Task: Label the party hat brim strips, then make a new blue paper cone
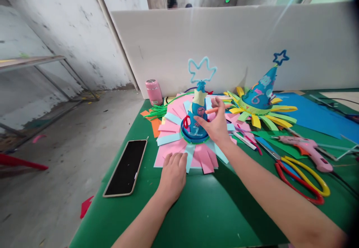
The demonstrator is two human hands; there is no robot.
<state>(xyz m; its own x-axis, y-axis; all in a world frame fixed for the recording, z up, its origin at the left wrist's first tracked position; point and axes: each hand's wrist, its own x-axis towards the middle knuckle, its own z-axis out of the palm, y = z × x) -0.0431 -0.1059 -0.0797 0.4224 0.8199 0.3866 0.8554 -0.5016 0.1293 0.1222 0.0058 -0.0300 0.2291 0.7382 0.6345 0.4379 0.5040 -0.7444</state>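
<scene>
A blue paper cone hat with a light-blue pipe-cleaner outline on top stands on a fringe of pink and pale-blue paper strips in the middle of the green table. My left hand lies flat on the near edge of the pink fringe, fingers stretched out. My right hand is raised beside the cone and pinches an orange stick between thumb and fingers, its tip close to the cone's side.
A black phone lies at the left table edge. A pink can and green pipe cleaners sit behind. To the right are a second cone hat with yellow-green fringe, a pink glue gun and red-yellow scissors. A white board backs the table.
</scene>
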